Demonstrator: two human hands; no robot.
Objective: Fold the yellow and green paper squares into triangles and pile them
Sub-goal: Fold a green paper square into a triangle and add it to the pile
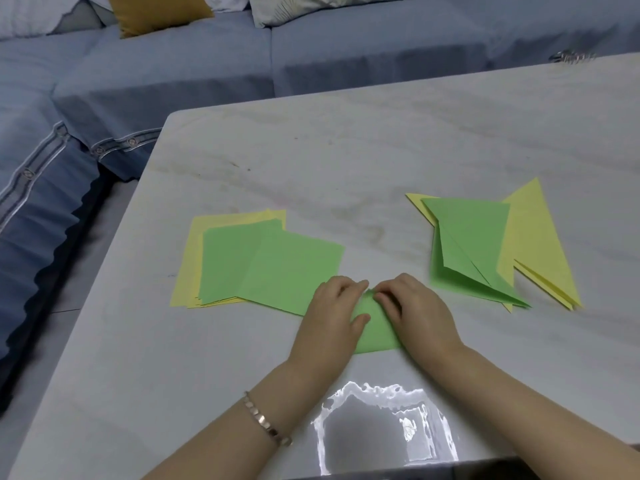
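Observation:
A green paper [375,332] lies folded on the table near the front, its point facing away from me. My left hand [330,317] rests on its left side, thumb flat on the sheet. My right hand [417,308] covers its right side. The fingertips of both hands meet and press down at the paper's far tip. To the left lies a stack of flat squares, green [239,261] on yellow [187,271], with one green square [294,268] slid off towards my hands. To the right is a pile of folded triangles, green [474,244] over yellow [536,244].
The white marble table [346,161] has its left edge close to the flat stack. A blue sofa [173,74] with cushions runs behind and to the left. A small shiny object [571,57] sits at the far right edge. A bracelet is on my left wrist.

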